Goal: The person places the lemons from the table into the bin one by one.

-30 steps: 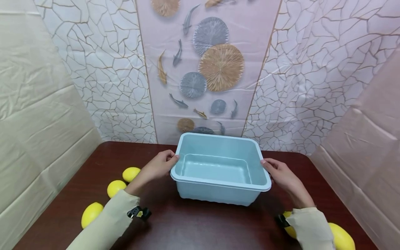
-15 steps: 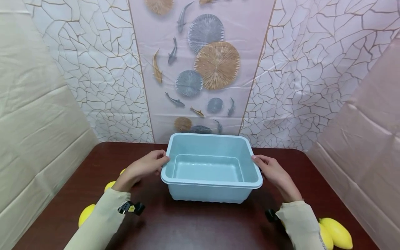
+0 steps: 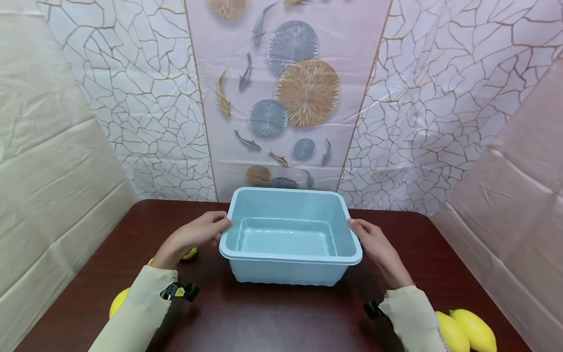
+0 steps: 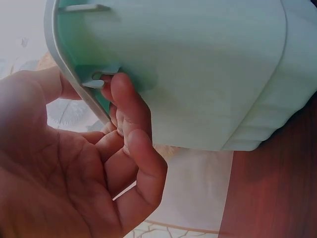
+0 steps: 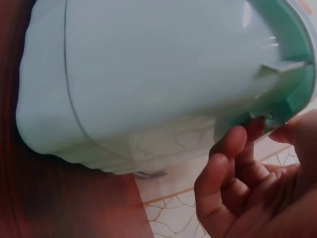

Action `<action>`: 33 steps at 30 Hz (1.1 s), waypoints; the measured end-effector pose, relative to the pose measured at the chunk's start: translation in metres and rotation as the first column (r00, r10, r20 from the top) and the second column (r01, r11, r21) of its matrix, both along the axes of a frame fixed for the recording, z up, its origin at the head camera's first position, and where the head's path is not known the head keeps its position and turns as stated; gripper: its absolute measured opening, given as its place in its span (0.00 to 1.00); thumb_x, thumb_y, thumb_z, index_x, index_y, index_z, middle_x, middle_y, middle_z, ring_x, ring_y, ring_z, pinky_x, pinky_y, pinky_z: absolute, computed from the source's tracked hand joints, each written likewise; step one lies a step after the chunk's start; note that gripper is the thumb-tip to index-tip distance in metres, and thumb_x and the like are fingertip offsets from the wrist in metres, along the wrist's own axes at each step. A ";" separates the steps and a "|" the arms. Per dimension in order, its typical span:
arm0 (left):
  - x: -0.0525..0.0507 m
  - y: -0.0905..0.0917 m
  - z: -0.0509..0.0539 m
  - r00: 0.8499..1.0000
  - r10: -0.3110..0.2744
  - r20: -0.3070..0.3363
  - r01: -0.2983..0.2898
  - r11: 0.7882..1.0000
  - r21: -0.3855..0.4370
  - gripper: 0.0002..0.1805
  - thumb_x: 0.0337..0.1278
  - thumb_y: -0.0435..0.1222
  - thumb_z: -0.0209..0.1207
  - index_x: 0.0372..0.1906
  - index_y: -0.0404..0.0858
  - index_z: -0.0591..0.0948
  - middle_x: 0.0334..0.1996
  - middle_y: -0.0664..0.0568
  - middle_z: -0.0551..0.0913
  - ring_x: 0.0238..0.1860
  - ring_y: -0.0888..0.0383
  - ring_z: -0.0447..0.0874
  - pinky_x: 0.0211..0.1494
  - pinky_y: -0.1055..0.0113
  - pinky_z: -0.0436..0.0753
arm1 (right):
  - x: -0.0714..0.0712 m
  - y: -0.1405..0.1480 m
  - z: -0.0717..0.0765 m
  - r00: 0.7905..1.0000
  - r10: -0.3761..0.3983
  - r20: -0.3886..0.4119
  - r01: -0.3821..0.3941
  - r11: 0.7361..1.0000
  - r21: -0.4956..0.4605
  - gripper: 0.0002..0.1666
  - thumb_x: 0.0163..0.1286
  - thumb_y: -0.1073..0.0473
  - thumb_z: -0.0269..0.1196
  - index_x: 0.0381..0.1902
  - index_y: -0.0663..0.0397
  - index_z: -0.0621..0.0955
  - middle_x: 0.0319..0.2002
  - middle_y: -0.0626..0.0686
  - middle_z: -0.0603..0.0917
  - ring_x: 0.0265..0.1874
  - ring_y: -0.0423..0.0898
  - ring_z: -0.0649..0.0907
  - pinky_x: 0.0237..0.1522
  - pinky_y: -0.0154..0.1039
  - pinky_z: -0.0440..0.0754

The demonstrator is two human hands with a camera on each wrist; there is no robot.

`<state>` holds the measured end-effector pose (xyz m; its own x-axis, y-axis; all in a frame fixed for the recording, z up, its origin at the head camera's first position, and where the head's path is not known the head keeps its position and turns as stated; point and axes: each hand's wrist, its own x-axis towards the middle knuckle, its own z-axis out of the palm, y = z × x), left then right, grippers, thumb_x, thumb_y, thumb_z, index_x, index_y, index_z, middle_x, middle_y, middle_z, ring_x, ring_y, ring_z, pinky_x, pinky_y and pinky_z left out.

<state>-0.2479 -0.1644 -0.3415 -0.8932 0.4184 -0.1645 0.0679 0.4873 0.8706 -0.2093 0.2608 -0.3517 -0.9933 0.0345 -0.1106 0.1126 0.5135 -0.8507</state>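
Two hands on one pale-blue basin [image 3: 288,272], one at each short end. Basin is mid-table, mouth up, long side facing the wearer, set toward the back edge of the dark red-brown table [image 3: 272,313]. Base is right at the tabletop; can't tell if it's in full contact.

Left hand [image 3: 198,232]: pinching the rim [image 3: 290,257] at the left end, thumb over the top, fingers curled underneath. Left wrist view has the forefinger tip tucked beside a small tab [image 4: 94,83] under the lip, other fingers bent below it.

Right hand [image 3: 375,245]: same grip, mirrored, on the right end. Thumb on the rim, fingers bent under the lip; thumb partly hidden in the right wrist view.

Both sleeves cream; left sleeve [image 3: 136,310], right sleeve [image 3: 415,318]. Black device at each cuff: left device [image 3: 180,292], right device [image 3: 373,310].

Yellow lemons both sides, all well apart from the basin except one, a partly hidden lemon [image 3: 190,253] just below the left hand. Two more half-covered by the left arm. Right pair [image 3: 477,330] sits together beside the right sleeve.

Backdrop cloth [image 3: 316,161] behind: fish and round motifs.
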 end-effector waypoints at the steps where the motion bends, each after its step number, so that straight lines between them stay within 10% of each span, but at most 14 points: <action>1: 0.001 -0.001 0.001 1.000 -0.001 0.001 0.001 1.000 0.000 0.19 0.82 0.42 0.48 0.57 0.29 0.76 0.37 0.47 0.86 0.34 0.57 0.84 0.42 0.58 0.82 | 0.000 -0.001 0.000 1.000 -0.002 0.008 0.002 1.000 -0.010 0.40 0.86 0.37 0.46 0.76 0.65 0.69 0.65 0.69 0.78 0.56 0.57 0.83 0.57 0.51 0.85; 33: 0.001 -0.012 -0.003 0.998 -0.032 -0.046 0.031 0.999 -0.026 0.15 0.81 0.45 0.53 0.47 0.34 0.76 0.35 0.48 0.83 0.36 0.54 0.82 0.43 0.60 0.83 | 0.001 -0.008 -0.001 0.999 -0.025 0.022 0.026 0.998 -0.048 0.42 0.84 0.34 0.46 0.79 0.58 0.66 0.69 0.66 0.75 0.59 0.57 0.81 0.60 0.53 0.83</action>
